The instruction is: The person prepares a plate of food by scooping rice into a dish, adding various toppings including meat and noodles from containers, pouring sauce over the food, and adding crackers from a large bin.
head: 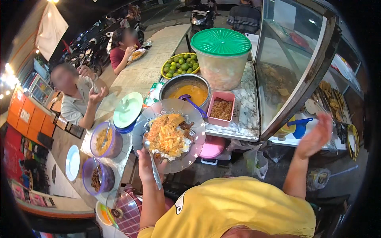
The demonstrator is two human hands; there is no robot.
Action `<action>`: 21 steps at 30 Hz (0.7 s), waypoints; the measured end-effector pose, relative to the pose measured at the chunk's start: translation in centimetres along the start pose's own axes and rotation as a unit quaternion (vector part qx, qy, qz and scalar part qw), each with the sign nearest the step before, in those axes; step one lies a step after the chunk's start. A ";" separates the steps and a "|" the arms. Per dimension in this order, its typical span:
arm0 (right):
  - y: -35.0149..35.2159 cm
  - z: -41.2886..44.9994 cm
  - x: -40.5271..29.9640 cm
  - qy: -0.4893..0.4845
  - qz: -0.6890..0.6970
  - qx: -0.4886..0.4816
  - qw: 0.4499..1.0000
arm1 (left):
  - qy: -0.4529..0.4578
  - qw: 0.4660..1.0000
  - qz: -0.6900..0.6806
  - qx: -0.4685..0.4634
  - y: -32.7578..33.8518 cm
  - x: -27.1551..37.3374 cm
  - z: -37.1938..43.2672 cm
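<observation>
My left hand holds a clear scalloped plate from below at its near left edge. White rice lies on it under orange-yellow shredded topping, with dark brown pieces at the right. A metal spoon rests on the plate, its handle hanging over the rim beside my wrist. Out to the right, my right hand is raised, slightly blurred, with nothing visible in it. It is near a blue plastic utensil at the glass display case.
Beyond the plate stand a pot of orange sauce with a purple ladle, a pink tub, a green-lidded container and a lime basket. Purple-rimmed tubs and stacked plates stand left. Two people sit across the table.
</observation>
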State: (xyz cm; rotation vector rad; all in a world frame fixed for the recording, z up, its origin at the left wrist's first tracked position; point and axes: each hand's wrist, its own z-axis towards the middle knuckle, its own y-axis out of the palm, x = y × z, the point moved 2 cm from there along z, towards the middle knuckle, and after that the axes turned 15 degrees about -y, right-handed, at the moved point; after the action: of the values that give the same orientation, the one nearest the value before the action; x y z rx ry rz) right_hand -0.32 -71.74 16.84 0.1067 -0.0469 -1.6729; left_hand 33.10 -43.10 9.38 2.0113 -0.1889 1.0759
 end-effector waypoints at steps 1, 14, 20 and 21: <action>2.8 0.1 -0.9 -0.071 0.116 -0.094 0.986 | 0.004 0.999 -0.037 -0.029 0.4 0.4 0.8; 44.4 -1.3 11.9 0.053 -0.190 -0.530 0.825 | 0.034 0.997 -0.057 -0.027 3.0 3.1 7.1; 49.0 -3.2 15.7 0.156 -0.203 -0.630 0.733 | 0.028 0.995 -0.094 -0.015 3.1 3.4 10.5; 48.9 -2.9 15.4 0.128 -0.198 -0.628 0.742 | 0.029 0.995 -0.099 -0.007 3.2 3.8 11.1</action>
State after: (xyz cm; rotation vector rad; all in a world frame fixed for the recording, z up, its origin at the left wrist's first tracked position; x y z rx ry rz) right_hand 46.86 -92.09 17.89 -0.7290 1.3911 -1.7592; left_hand 40.87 -52.29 10.87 1.9375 0.0335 1.0011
